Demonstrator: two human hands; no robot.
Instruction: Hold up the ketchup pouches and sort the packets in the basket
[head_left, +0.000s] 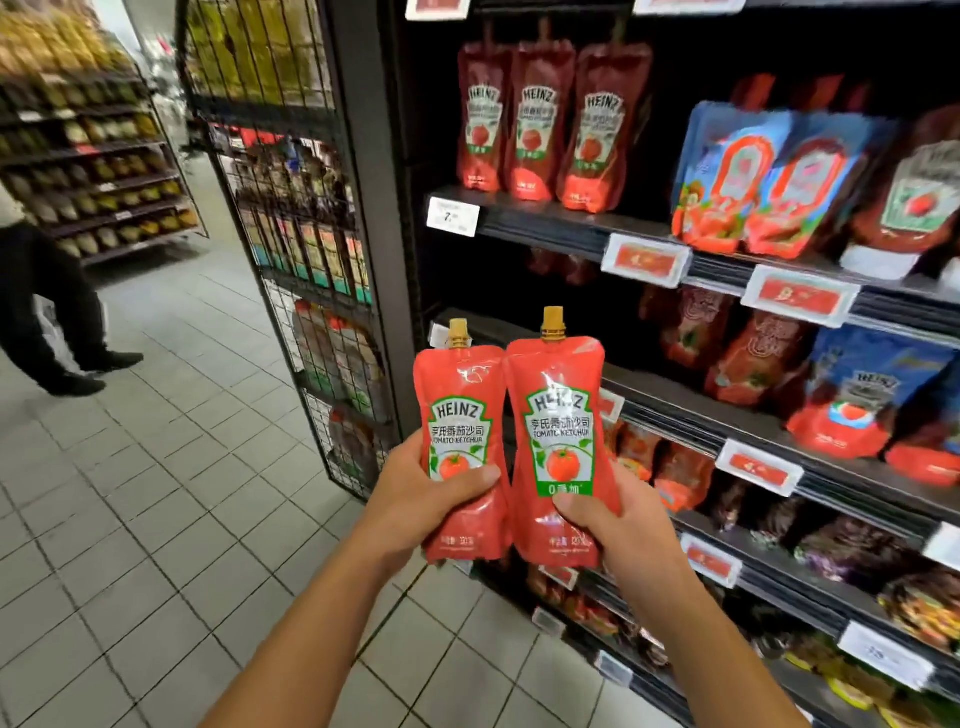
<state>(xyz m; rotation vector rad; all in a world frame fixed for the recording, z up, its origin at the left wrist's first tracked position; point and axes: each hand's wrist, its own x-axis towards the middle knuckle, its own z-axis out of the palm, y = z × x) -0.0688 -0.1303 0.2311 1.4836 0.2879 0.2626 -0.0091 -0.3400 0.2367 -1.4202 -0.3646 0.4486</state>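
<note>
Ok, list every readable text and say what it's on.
"HEINZ", "TOMATO KETCHUP": left pouch.
"HEINZ", "TOMATO KETCHUP", "0": right pouch.
"HEINZ": shelf pouches.
"7": white tag.
"8": red tag.
Other tags and packs: too blurred.

two bare forearms, no sleeves, left hand, right hand

Grey tiled floor; dark shelving right; wire rack; dim light.

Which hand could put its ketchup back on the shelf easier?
Probably the right hand: its red plastic Heinz ketchup pouch is nearer the dark store shelf. The left hand, gripping a matching red pouch, is aisle-side.
</note>
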